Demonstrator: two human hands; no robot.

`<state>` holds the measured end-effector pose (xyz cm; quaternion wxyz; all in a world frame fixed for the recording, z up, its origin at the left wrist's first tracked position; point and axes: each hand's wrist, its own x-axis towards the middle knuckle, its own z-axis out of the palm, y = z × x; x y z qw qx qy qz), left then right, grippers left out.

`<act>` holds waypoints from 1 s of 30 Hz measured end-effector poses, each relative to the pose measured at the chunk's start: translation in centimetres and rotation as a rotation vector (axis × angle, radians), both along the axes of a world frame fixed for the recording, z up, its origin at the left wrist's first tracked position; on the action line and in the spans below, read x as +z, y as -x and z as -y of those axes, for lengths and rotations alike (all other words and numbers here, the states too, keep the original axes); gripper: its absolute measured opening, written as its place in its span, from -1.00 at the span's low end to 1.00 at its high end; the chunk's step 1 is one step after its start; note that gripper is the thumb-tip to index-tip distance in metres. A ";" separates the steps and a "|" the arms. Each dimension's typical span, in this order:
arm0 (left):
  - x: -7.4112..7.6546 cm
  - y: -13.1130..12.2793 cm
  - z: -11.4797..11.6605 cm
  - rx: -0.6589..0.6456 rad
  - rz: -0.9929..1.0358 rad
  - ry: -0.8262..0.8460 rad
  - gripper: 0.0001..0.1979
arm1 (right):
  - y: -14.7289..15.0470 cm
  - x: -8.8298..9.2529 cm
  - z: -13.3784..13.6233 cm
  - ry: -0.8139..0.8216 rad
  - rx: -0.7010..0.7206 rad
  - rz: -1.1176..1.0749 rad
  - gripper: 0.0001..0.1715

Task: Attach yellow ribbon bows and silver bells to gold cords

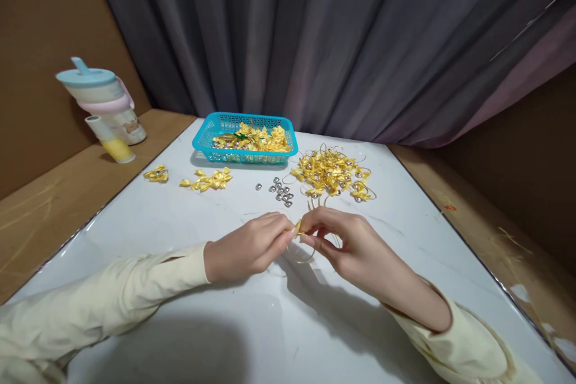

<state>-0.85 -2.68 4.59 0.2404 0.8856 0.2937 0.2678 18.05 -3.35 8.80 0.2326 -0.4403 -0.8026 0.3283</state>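
My left hand (249, 247) and my right hand (348, 246) meet over the middle of the white table (225, 324), fingertips pinched together on a small yellow ribbon bow with a thin gold cord loop (300, 234). The cord curls under my right hand's fingers. Just beyond my hands lie several small silver bells (281, 191). A heap of yellow bows with gold loops and bells (332, 174) sits beyond my right hand.
A blue plastic basket (245, 138) holding more yellow bows stands at the back. Loose plain bows (207, 180) and another small bunch of bows (156, 174) lie to the left. A pastel drinking cup (105, 102) stands on the wooden ledge at left. Grey curtains hang behind.
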 end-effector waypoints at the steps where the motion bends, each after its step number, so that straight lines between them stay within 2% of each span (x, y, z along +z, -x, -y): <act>1: 0.1 0.0 0.0 -0.004 0.005 0.028 -0.78 | -0.1 0.0 0.0 0.019 0.001 -0.043 -0.98; 5: 0.4 0.2 0.0 -0.028 0.020 0.132 -0.77 | -0.7 -0.1 -0.3 0.124 0.041 -0.169 -0.77; 10: 0.4 0.3 -0.1 -0.050 0.020 0.192 -0.76 | -0.8 -0.1 -0.5 0.243 0.047 -0.165 -0.74; 17: 0.3 0.4 -0.5 -0.102 -0.023 0.252 -0.75 | -0.6 0.1 -0.7 0.239 0.071 -0.135 -0.87; 23: 0.3 0.4 -0.6 -0.146 -0.015 0.277 -0.78 | -0.9 0.1 -1.1 0.339 0.103 -0.164 -0.88; 26: -0.1 0.3 -0.6 -0.124 0.055 0.415 -0.80 | -1.0 0.0 -1.3 0.311 0.115 -0.103 -0.82; 30: -1.8 0.0 -1.0 -0.087 0.252 0.797 -0.77 | -0.9 -0.3 -1.1 0.125 0.097 0.059 -0.77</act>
